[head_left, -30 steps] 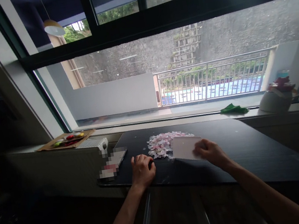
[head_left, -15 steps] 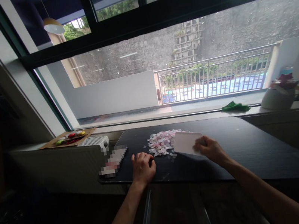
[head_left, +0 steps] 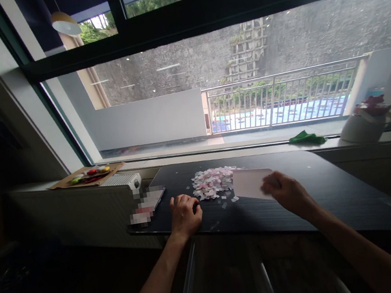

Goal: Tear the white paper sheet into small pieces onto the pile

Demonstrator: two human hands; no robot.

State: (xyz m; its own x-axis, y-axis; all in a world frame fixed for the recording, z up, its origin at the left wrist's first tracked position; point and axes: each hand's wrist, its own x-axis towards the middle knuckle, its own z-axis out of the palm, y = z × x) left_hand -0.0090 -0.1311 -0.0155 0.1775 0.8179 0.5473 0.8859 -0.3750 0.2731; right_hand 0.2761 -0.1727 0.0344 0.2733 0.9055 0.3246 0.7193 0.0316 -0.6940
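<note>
My right hand (head_left: pixel 287 191) is closed on the right edge of a pale flat card (head_left: pixel 251 183), which tilts over the tabletop. The card's left edge is beside a heap of small white and pinkish paper pieces (head_left: pixel 212 183); a few loose pieces (head_left: pixel 235 199) lie just in front of it. My left hand (head_left: pixel 185 214) rests at the near edge of the black table (head_left: pixel 318 196), left of and in front of the heap. Its fingers are curled in, and a dark gap or object by the thumb cannot be made out.
A blurred-out flat object (head_left: pixel 149 206) lies at the table's left end. Behind it are a white heater-like box (head_left: pixel 121 180) and a brown sheet with colourful items (head_left: pixel 90 175). A green cloth (head_left: pixel 306 138) and a white pot (head_left: pixel 361 126) stand along the windowsill (head_left: pixel 219 152).
My right hand and the card have moved a little to the right, away from the heap. More loose pieces show between card and heap. My left hand stays in place.
</note>
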